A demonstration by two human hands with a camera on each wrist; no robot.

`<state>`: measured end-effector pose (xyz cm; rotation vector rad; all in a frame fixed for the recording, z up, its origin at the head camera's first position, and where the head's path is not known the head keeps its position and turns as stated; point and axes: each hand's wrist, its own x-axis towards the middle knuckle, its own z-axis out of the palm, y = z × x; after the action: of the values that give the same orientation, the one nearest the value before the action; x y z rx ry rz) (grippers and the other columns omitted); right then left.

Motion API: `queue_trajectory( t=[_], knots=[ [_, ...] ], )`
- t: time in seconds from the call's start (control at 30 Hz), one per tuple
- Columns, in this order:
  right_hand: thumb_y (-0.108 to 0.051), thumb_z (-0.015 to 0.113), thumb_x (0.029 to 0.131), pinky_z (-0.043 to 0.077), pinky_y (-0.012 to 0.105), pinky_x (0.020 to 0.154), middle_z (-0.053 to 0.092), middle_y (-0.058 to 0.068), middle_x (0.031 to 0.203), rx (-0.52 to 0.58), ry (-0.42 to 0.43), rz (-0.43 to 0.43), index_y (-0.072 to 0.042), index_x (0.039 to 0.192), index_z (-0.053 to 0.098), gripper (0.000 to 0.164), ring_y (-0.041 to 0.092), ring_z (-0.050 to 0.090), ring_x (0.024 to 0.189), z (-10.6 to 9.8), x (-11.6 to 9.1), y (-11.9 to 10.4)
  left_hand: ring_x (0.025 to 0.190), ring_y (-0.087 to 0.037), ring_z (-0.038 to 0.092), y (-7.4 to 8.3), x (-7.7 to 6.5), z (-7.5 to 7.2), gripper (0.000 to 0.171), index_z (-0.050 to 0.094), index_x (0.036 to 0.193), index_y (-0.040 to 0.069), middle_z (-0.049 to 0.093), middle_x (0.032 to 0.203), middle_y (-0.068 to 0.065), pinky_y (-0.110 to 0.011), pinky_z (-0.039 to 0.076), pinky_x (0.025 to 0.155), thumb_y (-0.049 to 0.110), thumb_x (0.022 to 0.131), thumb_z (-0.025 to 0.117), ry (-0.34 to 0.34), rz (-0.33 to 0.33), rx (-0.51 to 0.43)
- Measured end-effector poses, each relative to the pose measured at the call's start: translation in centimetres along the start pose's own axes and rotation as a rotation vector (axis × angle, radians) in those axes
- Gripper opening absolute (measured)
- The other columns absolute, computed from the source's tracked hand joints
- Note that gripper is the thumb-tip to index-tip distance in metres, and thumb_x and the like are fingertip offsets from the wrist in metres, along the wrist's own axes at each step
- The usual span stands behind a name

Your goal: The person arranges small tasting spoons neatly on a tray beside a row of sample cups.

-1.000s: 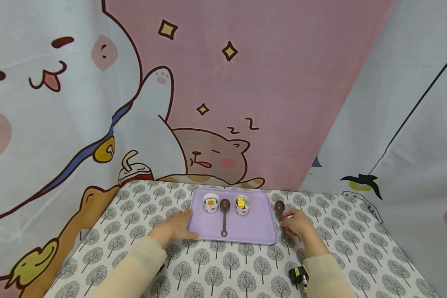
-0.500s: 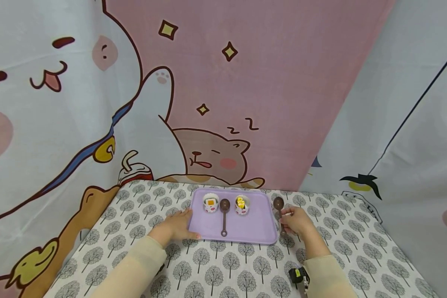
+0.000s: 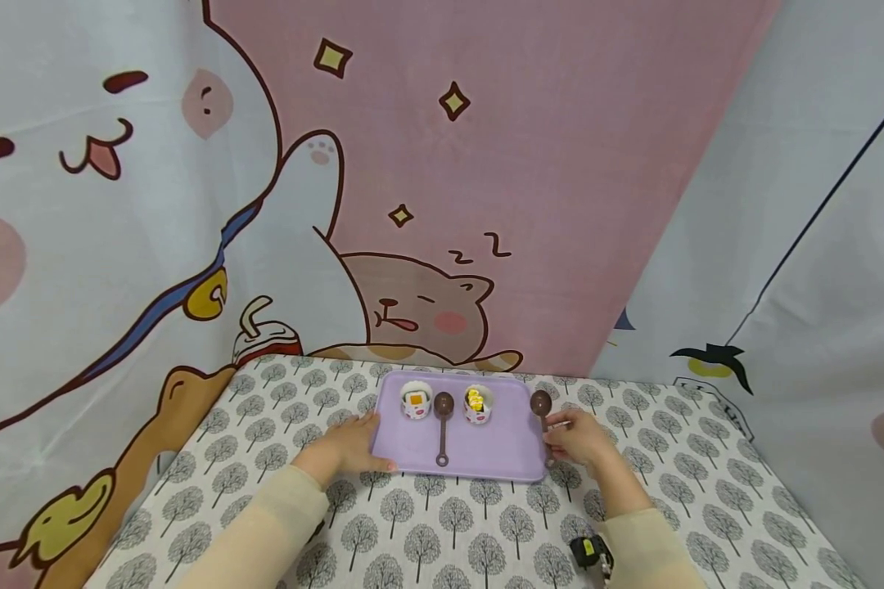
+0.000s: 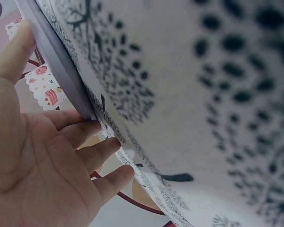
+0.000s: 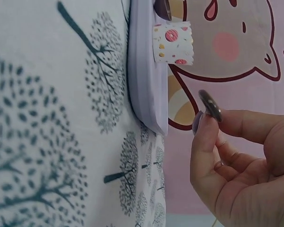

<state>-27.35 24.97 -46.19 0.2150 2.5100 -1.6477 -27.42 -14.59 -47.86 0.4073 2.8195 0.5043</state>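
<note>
My right hand (image 3: 579, 438) pinches the handle of a brown spoon (image 3: 541, 402) between thumb and fingers, at the right edge of a lilac tray (image 3: 489, 454). In the right wrist view the spoon's handle end (image 5: 209, 105) shows between the fingertips, raised off the cloth. At the tray's left front corner my left hand (image 3: 349, 446) rests with fingers spread; the left wrist view has its thumb and fingers touching the rim (image 4: 61, 61). A second brown spoon (image 3: 444, 405) lies on the tray between two patterned paper cups, the left cup (image 3: 416, 412) and the right cup (image 3: 477, 413).
The left cup holds a white piece with an orange square, the right one something yellow. A tree-print cloth (image 3: 457, 523) covers the table. Behind stands a cartoon-printed curtain (image 3: 545, 204). A small black device (image 3: 588, 550) sits at the right wrist.
The right hand has lifted the brown spoon and moved it left, from beside the tray to over its right edge. The left hand stays in place.
</note>
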Motion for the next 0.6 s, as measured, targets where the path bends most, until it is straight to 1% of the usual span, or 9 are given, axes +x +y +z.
queue_trajectory(
  t=[0.13, 0.3, 0.4, 0.6],
  knots=[
    [0.009, 0.065, 0.086, 0.061, 0.033, 0.065, 0.063, 0.016, 0.088, 0.023, -0.014, -0.010, 0.014, 0.119, 0.055, 0.035, 0.020, 0.063, 0.069, 0.4, 0.0, 0.1, 0.145, -0.048, 0.026, 0.0, 0.0, 0.0, 0.110, 0.029, 0.153, -0.006, 0.029, 0.160, -0.023, -0.064, 0.020, 0.117, 0.059, 0.078, 0.076, 0.002, 0.003, -0.005],
    [0.010, 0.067, 0.085, 0.061, 0.033, 0.063, 0.064, 0.016, 0.086, 0.037, -0.011, -0.027, 0.015, 0.118, 0.056, 0.035, 0.020, 0.063, 0.066, 1.0, 0.1, 0.1, 0.145, -0.048, 0.026, -0.1, 0.1, 0.0, 0.110, 0.029, 0.153, -0.006, 0.028, 0.160, -0.023, -0.064, 0.019, 0.118, 0.060, 0.078, 0.076, 0.004, 0.005, -0.005],
    [0.009, 0.067, 0.085, 0.061, 0.033, 0.063, 0.065, 0.017, 0.087, 0.032, -0.012, -0.023, 0.014, 0.119, 0.056, 0.036, 0.020, 0.063, 0.067, 1.3, 0.2, 0.0, 0.145, -0.048, 0.026, -0.1, 0.0, 0.0, 0.110, 0.029, 0.153, -0.006, 0.029, 0.160, -0.023, -0.064, 0.019, 0.117, 0.059, 0.078, 0.076, 0.006, 0.005, -0.009],
    [0.010, 0.066, 0.086, 0.060, 0.029, 0.063, 0.065, 0.016, 0.087, 0.065, -0.037, -0.008, 0.014, 0.120, 0.056, 0.035, 0.018, 0.061, 0.066, 1.9, 0.5, 0.1, 0.145, -0.048, 0.026, -0.1, 0.0, 0.0, 0.110, 0.030, 0.153, -0.006, 0.029, 0.159, -0.023, -0.065, 0.020, 0.117, 0.059, 0.078, 0.077, 0.009, 0.005, -0.007]
  ],
)
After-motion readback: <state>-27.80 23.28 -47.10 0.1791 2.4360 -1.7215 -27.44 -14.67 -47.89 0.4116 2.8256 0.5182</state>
